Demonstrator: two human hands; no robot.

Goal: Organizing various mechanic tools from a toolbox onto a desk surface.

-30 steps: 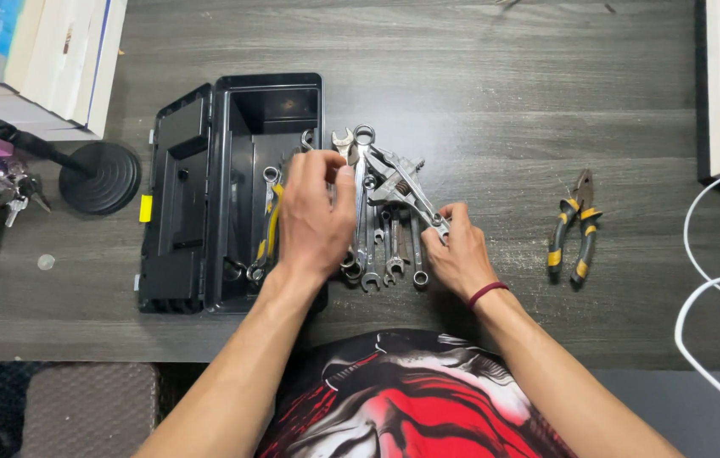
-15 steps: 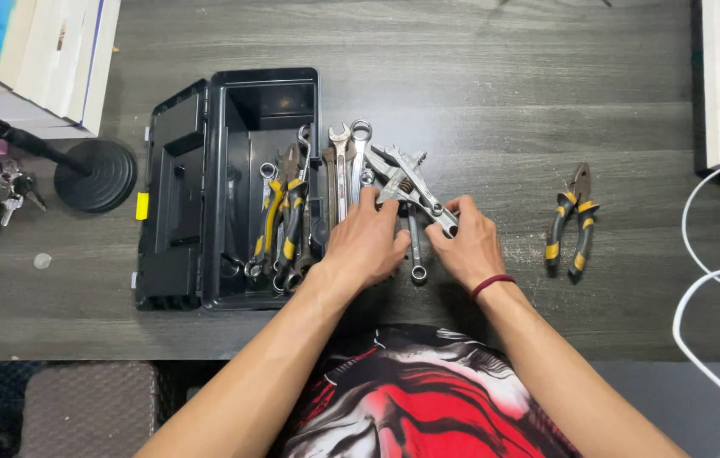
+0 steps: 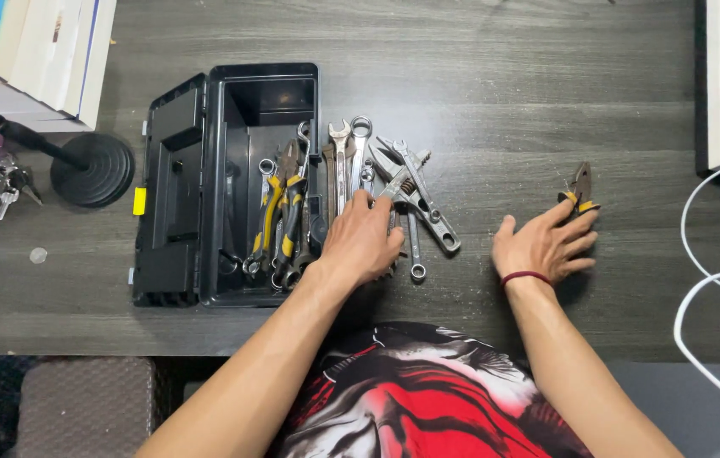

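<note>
On the dark table [image 3: 504, 93], left hand [image 3: 362, 240] grip presses wrenches [image 3: 351, 161], right hand [image 3: 544, 244] spread over pliers [image 3: 580, 185]

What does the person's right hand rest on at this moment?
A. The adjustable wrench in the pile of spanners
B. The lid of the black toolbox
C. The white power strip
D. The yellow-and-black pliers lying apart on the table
D: the right hand lies flat over the yellow-and-black pliers, only their jaw end showing past the fingertips, well clear of the pile of spanners under the left hand.

toolbox [image 3: 182, 182] left of wrenches [image 3: 394, 191], pliers [image 3: 580, 182] right
</note>
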